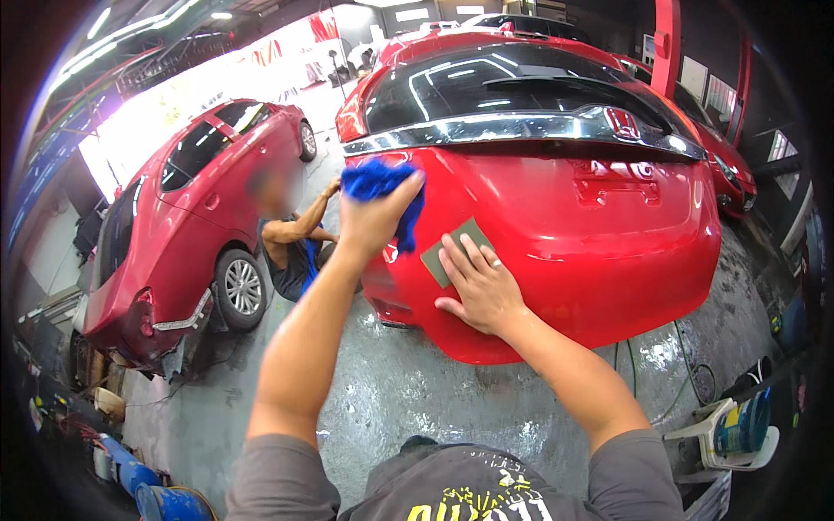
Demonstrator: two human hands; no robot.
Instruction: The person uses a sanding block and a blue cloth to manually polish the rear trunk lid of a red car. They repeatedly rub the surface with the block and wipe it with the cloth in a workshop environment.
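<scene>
The rear of a red car (599, 234) stands in front of me, its tailgate glossy and wet-looking. My left hand (375, 217) grips a bunched blue cloth (373, 178) by the tailgate's left edge; I cannot tell whether the cloth touches the paint. My right hand (482, 291) lies flat with fingers stretched over a greenish-grey sheet of sandpaper (467, 233), pressing it against the tailgate's left part. A chrome strip (521, 128) runs across above, under the dark rear window (486, 78).
A co-worker (291, 243) crouches left of the car, one arm raised toward it. Beyond stands a darker red car (208, 191). A white plastic chair (717, 434) with a bucket (743, 421) is at lower right, near a hose (682, 382) on the wet floor (382, 373). Blue containers (169, 504) stand lower left.
</scene>
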